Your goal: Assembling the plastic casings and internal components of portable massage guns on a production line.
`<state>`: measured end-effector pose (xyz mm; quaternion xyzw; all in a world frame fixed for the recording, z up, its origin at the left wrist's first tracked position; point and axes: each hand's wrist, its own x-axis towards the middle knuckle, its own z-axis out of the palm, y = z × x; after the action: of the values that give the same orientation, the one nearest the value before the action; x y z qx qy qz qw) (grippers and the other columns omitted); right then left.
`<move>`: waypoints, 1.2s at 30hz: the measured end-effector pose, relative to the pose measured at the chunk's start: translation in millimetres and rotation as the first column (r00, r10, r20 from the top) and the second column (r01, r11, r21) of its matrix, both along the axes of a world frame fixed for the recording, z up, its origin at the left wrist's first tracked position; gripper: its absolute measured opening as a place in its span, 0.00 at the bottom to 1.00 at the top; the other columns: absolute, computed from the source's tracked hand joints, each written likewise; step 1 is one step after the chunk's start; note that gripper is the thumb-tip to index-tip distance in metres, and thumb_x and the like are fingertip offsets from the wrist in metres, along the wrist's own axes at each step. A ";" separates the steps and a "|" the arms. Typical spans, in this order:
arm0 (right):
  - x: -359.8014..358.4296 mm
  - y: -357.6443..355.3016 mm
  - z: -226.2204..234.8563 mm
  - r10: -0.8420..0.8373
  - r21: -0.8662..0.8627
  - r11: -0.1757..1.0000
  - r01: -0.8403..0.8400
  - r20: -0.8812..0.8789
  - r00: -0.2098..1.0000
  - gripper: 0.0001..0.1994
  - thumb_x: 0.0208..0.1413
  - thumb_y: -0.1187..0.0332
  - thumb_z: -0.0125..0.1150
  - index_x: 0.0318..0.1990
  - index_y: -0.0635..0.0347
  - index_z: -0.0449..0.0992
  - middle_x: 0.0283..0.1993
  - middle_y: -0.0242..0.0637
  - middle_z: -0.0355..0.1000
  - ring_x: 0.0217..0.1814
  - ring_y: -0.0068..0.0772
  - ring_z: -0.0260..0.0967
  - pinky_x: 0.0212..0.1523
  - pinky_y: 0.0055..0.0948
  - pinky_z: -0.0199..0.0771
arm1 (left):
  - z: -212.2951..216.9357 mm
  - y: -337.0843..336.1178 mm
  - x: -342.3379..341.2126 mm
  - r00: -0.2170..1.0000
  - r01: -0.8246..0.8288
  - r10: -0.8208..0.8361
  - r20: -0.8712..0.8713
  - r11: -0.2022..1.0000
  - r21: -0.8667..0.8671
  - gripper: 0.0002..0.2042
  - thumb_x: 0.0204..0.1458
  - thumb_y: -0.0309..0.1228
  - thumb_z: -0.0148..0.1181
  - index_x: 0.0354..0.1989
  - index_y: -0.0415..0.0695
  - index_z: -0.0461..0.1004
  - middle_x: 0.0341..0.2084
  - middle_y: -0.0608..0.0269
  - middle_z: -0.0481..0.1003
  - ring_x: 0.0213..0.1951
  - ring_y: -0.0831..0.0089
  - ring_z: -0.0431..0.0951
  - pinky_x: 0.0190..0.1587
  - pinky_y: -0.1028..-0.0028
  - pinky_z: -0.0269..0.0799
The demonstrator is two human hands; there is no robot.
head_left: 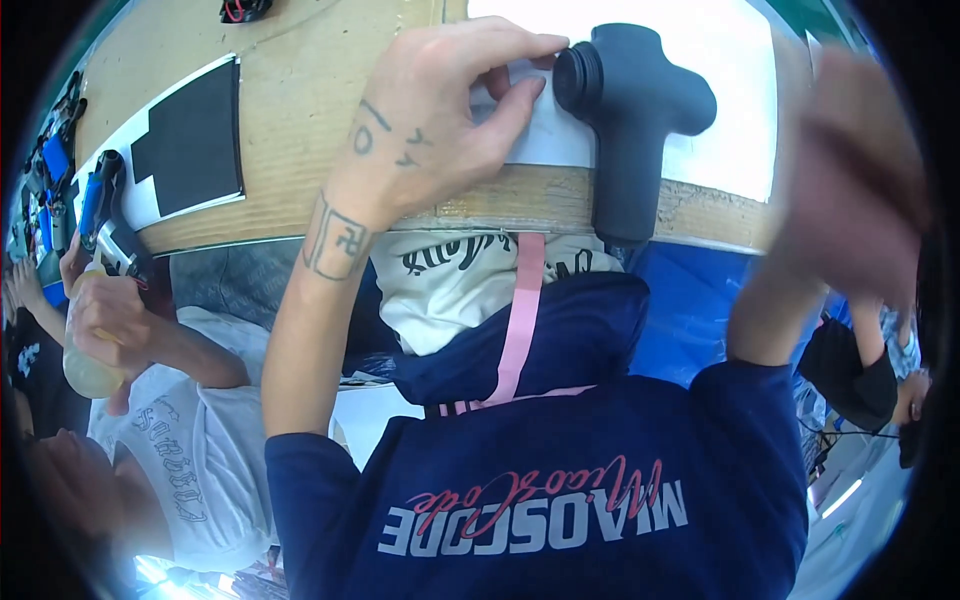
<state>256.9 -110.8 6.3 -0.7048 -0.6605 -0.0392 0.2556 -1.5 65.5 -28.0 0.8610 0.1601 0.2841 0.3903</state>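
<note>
The left hand (pixel 440 110) held thumb and forefinger apart just beside the round end (pixel 577 78) of the dark T-shaped device (pixel 635 110), seemingly curved to suit it; the right hand (pixel 860 190), raised at right, was too blurred to tell. The device lay on white paper (pixel 742 60), probably shielding it from the wooden table (pixel 310 90), its handle (pixel 625 195) pointing near, presumably for easy reach.

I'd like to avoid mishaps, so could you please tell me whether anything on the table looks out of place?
The massager stands out: its handle reaches the near edge of the table, seemingly a little past it, so it looks easy to bump. I see no spill or damage.
</note>
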 end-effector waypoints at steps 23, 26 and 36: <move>-93.3 41.1 17.2 0.521 0.215 0.833 -0.510 -0.615 0.591 0.16 0.57 0.72 0.63 0.19 0.63 0.66 0.17 0.39 0.60 0.16 0.35 0.59 0.19 0.33 0.56 | 4.8 -2.0 -1.5 0.997 -0.082 0.074 -0.035 0.949 -0.304 0.11 0.64 0.24 0.60 0.52 0.40 0.82 0.35 0.64 0.84 0.32 0.87 0.78 0.30 0.85 0.71; -98.0 48.4 15.5 0.529 0.205 0.836 -0.510 -0.549 0.647 0.17 0.54 0.75 0.64 0.18 0.63 0.63 0.13 0.34 0.50 0.11 0.37 0.49 0.16 0.37 0.48 | 4.8 0.6 -1.8 0.995 -0.084 0.066 -0.072 0.955 -0.283 0.11 0.64 0.24 0.60 0.52 0.40 0.82 0.36 0.64 0.84 0.33 0.86 0.79 0.31 0.85 0.72; -99.3 -7.0 -8.1 0.455 0.157 0.879 -0.451 0.013 0.891 0.17 0.47 0.73 0.75 0.23 0.60 0.66 0.24 0.36 0.62 0.24 0.36 0.63 0.21 0.32 0.58 | -9.6 -2.8 1.7 0.980 -0.133 0.172 0.105 0.944 -0.302 0.09 0.57 0.26 0.63 0.44 0.44 0.86 0.20 0.63 0.79 0.19 0.79 0.73 0.24 0.78 0.67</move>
<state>157.6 -117.7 -1.8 -0.5092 -0.7986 -0.0215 0.3200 0.2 62.8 -37.6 0.7583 0.2410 0.3419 0.4999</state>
